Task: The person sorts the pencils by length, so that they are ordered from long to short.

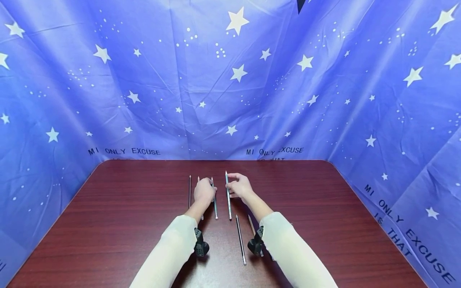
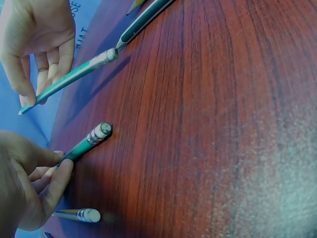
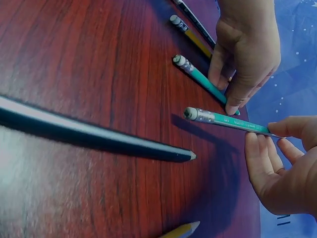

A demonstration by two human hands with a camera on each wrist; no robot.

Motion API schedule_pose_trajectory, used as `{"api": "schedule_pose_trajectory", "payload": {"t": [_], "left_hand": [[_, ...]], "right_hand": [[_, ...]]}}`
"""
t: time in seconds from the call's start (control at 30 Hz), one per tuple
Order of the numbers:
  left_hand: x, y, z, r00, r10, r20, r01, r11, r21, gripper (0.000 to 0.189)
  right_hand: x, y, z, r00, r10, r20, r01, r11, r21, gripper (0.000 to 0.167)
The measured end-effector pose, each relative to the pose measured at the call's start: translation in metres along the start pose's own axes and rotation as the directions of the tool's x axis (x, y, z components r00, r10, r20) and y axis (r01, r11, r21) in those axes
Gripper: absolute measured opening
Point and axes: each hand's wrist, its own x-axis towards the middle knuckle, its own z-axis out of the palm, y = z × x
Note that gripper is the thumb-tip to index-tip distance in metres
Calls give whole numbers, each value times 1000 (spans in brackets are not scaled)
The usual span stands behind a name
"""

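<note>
Near the middle of the table, my left hand (image 1: pixel 204 190) pinches a green pencil (image 2: pixel 84 148) between thumb and fingers; its eraser end points toward me and appears to lie on the wood. My right hand (image 1: pixel 240 186) holds a second green pencil (image 3: pixel 233 122) by its tip end, raised a little above the table, with a shadow beneath. Left of the first green pencil lie a yellow pencil (image 3: pixel 197 42), mostly covered by my left hand in the head view, and a dark pencil (image 1: pixel 189 191). All of these run roughly parallel, tips away from me.
Closer to me on the reddish-brown table (image 1: pixel 108 224) lie a black pencil (image 1: pixel 240 240) and a yellow pencil (image 1: pixel 251 225), partly hidden by the right wrist camera (image 1: pixel 256 242). A blue starred cloth (image 1: pixel 216 92) hangs behind and along both sides.
</note>
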Motion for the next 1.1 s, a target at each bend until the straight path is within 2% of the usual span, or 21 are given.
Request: {"api": "schedule_pose_trajectory", "payload": {"t": [0.33, 0.67, 1.1], "left_hand": [[-1, 0, 2, 1000, -10, -8, 9, 1000, -4, 27], [-4, 3, -1, 1000, 7, -25, -6, 1000, 12, 30], [-1, 0, 1, 1000, 15, -13, -15, 1000, -15, 28]], "right_hand": [[11, 5, 5, 1000, -9, -10, 8, 1000, -10, 46], [15, 11, 8, 1000, -21, -20, 21, 1000, -8, 44], [18, 14, 16, 1000, -25, -16, 24, 997, -79, 41]]}}
